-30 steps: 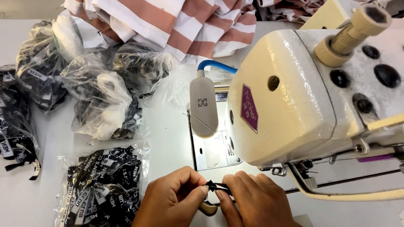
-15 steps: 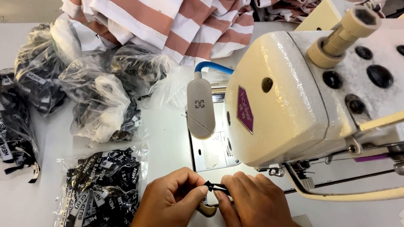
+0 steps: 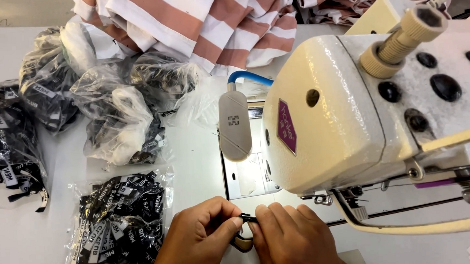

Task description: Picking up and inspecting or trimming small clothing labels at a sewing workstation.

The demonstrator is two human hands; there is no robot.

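My left hand and my right hand meet at the bottom of the head view, in front of a cream sewing machine. Both pinch a small black label piece between thumbs and fingertips. Under the fingers a small tan curved object shows, partly hidden. A grey lamp head on a blue neck hangs just above and behind the hands.
Several clear plastic bags of black woven labels lie to the left, one close by, others further back. Striped pink and white fabric is heaped at the back. The white table extends left.
The view has shifted slightly; both hands stay together on the small black piece with hardly any movement.
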